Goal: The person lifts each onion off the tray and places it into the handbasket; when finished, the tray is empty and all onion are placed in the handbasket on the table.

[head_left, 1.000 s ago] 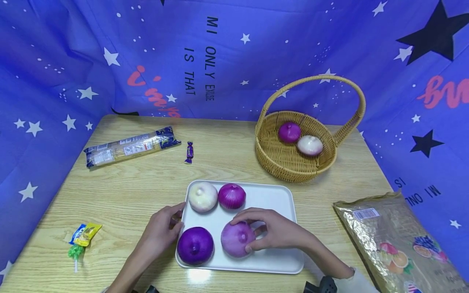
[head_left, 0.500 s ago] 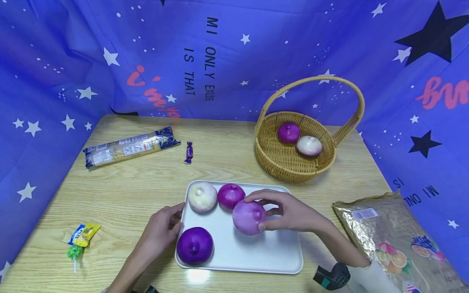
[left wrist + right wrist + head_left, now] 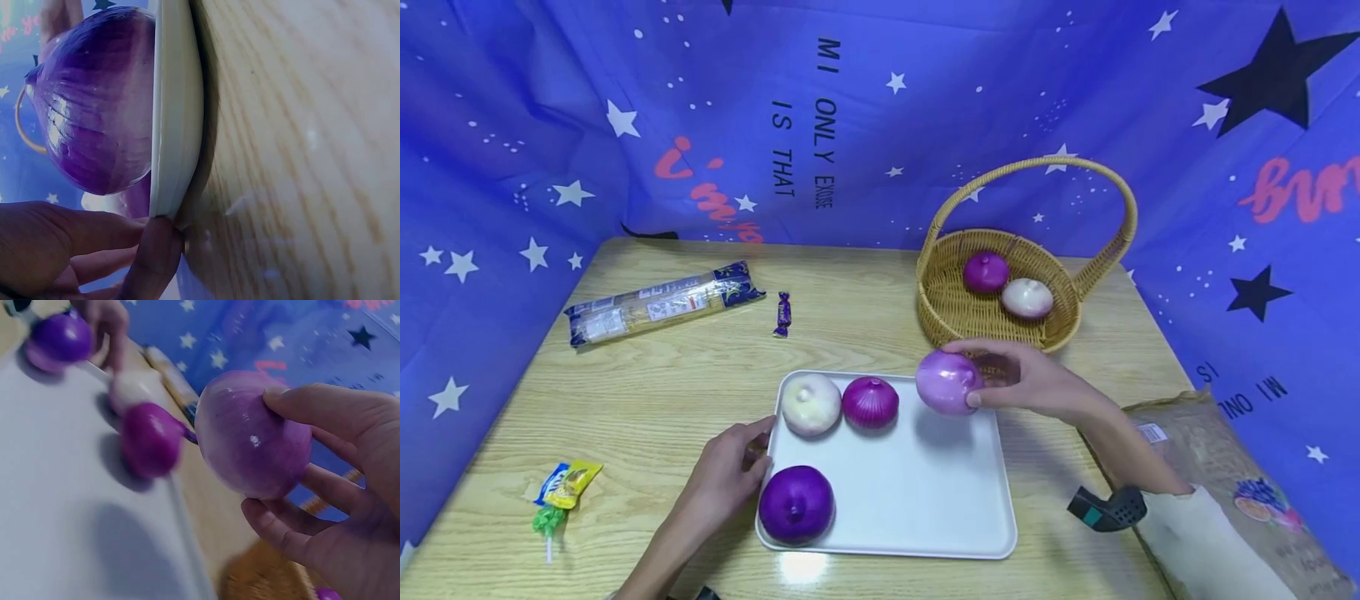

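My right hand (image 3: 1037, 382) holds a light purple onion (image 3: 947, 383) in the air over the back right part of the white tray (image 3: 910, 492). Thumb and fingertips grip the onion's sides in the right wrist view, and its shadow falls on the tray. With thumb and fingers, my left hand (image 3: 730, 462) pinches the tray's left rim (image 3: 169, 206), as the left wrist view shows. On the tray stand a white onion (image 3: 811, 404) and a magenta onion (image 3: 870, 403) along the back, and a dark purple onion (image 3: 796, 504) at the front left.
A wicker basket (image 3: 931, 315) with a tall handle stands behind the tray, holding a purple onion (image 3: 987, 272) and a whitish onion (image 3: 1027, 297). A long noodle pack (image 3: 662, 306), a purple wrapped candy (image 3: 783, 315), small sweets (image 3: 571, 485) and a gold bag (image 3: 1225, 467) lie around.
My right hand has lifted the light purple onion from the tray's front middle and carried it back and to the right, toward the basket. The left hand has stayed at the tray's rim.
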Motion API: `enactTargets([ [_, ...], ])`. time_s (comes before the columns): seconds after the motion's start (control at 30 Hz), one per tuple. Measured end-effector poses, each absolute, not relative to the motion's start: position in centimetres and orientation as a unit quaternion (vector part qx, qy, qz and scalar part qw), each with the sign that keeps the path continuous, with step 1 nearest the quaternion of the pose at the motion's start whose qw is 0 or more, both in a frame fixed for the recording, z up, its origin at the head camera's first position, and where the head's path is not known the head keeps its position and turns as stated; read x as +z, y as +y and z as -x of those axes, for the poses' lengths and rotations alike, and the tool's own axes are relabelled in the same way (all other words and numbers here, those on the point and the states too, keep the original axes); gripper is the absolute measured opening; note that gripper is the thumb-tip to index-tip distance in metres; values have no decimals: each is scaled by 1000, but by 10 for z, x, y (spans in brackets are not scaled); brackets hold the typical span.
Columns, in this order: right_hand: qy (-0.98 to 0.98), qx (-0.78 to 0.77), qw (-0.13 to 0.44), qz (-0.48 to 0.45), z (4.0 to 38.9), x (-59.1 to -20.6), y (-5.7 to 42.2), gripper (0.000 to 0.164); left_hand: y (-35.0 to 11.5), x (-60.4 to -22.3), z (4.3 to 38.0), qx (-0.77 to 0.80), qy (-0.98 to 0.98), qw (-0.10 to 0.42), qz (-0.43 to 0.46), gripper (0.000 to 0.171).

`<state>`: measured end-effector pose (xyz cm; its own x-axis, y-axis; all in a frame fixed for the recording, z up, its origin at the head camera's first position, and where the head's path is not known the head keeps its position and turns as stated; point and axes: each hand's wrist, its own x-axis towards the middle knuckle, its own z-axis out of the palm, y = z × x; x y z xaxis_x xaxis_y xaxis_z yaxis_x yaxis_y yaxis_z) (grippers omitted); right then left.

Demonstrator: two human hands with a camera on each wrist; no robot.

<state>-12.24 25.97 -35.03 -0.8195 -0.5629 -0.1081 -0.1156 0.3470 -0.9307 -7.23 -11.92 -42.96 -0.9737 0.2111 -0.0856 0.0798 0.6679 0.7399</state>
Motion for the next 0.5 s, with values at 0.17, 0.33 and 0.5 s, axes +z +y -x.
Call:
enactTargets([
  [0.17,816,-519,181,179,147,-341,284,56,-119,-430,73,407,906,85,-82,52],
  [0.33,815,-529,176,162,169,-337,305,56,-120,-432,73,407,905,86,-84,52],
  [0.5,828,-514,179,133,183,-338,327,56,-120,-431,73,402,908,78,-93,52],
])
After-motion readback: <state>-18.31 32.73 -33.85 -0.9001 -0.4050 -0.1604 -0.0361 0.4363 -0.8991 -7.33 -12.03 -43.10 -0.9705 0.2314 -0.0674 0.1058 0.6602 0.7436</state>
